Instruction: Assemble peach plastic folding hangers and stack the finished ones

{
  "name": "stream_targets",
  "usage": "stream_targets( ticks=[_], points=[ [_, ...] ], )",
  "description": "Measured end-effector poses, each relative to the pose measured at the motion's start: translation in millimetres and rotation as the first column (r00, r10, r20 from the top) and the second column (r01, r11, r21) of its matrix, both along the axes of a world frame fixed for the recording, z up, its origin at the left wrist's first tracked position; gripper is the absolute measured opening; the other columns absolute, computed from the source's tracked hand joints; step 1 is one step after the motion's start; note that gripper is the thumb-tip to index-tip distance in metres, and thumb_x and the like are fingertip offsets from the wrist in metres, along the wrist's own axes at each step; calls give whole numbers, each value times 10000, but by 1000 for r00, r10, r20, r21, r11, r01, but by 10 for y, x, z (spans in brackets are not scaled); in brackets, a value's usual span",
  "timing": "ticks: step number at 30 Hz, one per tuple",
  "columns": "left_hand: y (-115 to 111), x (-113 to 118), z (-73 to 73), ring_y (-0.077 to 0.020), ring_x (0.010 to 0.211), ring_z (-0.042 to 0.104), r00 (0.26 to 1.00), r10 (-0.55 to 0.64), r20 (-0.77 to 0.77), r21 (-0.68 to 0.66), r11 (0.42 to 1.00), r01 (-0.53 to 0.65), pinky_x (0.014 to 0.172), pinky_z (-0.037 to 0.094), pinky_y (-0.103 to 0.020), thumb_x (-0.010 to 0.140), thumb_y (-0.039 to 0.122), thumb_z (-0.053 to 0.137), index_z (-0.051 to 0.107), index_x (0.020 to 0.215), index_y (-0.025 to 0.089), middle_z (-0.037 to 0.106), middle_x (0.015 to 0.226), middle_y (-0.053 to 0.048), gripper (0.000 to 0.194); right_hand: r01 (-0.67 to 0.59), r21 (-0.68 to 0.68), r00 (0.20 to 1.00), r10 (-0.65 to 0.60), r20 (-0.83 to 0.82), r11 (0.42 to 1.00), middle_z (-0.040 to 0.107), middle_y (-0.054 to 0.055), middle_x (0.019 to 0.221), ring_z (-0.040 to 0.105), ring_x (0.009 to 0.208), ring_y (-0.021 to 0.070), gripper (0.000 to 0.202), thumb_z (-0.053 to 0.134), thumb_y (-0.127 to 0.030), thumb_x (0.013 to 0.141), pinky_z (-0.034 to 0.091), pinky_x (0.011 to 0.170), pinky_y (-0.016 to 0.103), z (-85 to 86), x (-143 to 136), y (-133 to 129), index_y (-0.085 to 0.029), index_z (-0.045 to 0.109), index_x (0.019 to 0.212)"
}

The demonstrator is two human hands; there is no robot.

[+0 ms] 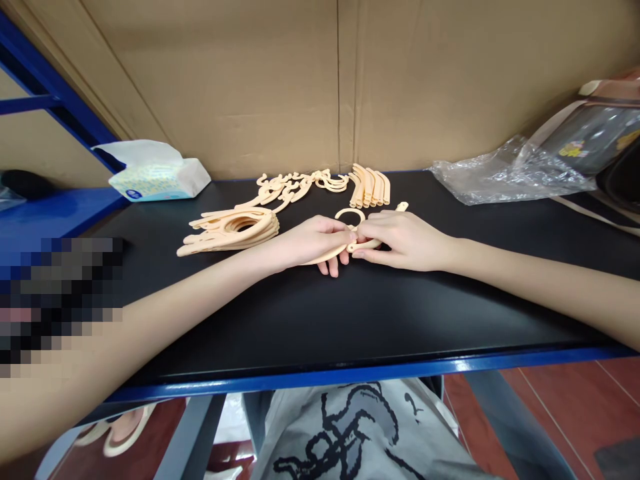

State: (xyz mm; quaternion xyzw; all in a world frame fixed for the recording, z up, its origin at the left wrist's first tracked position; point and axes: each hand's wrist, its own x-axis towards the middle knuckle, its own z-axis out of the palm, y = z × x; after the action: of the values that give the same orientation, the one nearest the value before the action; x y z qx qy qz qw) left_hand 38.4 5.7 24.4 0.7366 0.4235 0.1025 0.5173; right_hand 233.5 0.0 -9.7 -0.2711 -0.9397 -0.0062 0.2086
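Note:
My left hand (323, 241) is closed on a cream plastic hanger piece (327, 255), whose long arm comes out beneath the palm. A round hook (350, 213) rises between my two hands. Touching it from the right, my right hand (395, 240) grips another cream arm piece (369, 245); the far end of that piece sticks out above the knuckles. The joint where the pieces meet is partly covered by my fingertips. Left of my hands lies a stack of cream hanger parts (230, 230).
Loose hook pieces (290, 187) and a row of curved pieces (370, 185) lie at the table's back. A tissue pack (157, 173) sits back left, a clear plastic bag (515, 173) back right. The black table (320, 327) has a blue front edge. Pixelated dark object at left.

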Motion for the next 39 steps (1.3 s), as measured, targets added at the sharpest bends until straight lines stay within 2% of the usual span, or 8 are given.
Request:
stream_targets(
  ticks=[21, 33, 39],
  points=[
    [51, -22, -99, -77, 460, 588, 999, -27, 44, 23, 999, 26, 397, 444, -142, 913, 247, 439, 571, 829, 124, 578, 655, 10, 199, 11, -12, 1000, -11, 9, 1000, 613, 46, 785, 540, 696, 152, 303, 415, -408, 939, 365, 643, 260, 7, -1, -3, -165, 584, 872],
    [60, -20, -109, -74, 444, 583, 999, -16, 37, 26, 1000, 15, 391, 447, -149, 910, 217, 431, 557, 796, 133, 573, 637, 22, 190, 7, 2, 1000, -7, 14, 1000, 615, 44, 787, 541, 711, 155, 310, 405, -414, 943, 362, 653, 262, -3, 6, 5, -169, 579, 868],
    [68, -18, -121, -82, 446, 589, 999, -26, 34, 57, 998, 24, 397, 457, -164, 910, 252, 452, 564, 791, 138, 598, 648, 14, 199, 13, -3, 1000, -13, 20, 1000, 616, 50, 796, 547, 708, 159, 299, 411, -412, 940, 365, 651, 263, -6, 8, 1, -171, 576, 877]
  ],
)
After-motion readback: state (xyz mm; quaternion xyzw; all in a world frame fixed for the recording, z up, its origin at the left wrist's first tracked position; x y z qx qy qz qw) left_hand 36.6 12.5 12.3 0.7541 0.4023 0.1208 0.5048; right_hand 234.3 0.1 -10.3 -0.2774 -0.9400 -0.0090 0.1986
